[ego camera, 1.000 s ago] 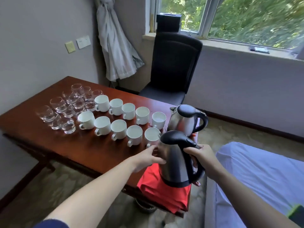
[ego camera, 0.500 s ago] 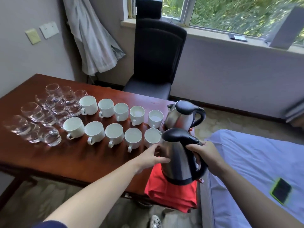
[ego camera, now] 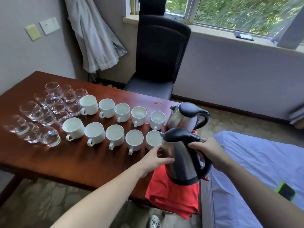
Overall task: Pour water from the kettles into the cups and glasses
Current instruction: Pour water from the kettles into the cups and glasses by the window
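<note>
Two rows of white cups (ego camera: 115, 122) stand on the brown table (ego camera: 65, 158), with several glasses (ego camera: 41, 112) to their left. My right hand (ego camera: 207, 150) grips the black handle of a steel kettle (ego camera: 179, 158). It is held above a red cloth, its spout at the rim of the nearest right-hand cup (ego camera: 153, 139). My left hand (ego camera: 154, 159) rests against the kettle's steel side with the thumb laid on it; its fingertips are hidden between kettle and cup. A second kettle (ego camera: 181, 119) stands behind at the table's right end.
A red cloth (ego camera: 172, 198) hangs over the table's near right corner. A black chair (ego camera: 161, 51) stands behind the table under the window. A bed with a blue sheet (ego camera: 256, 162) lies to the right, and a phone (ego camera: 286, 191) is on it.
The view has swung a little. Both hands stay on the near kettle, which keeps almost the same place beside the cups.
</note>
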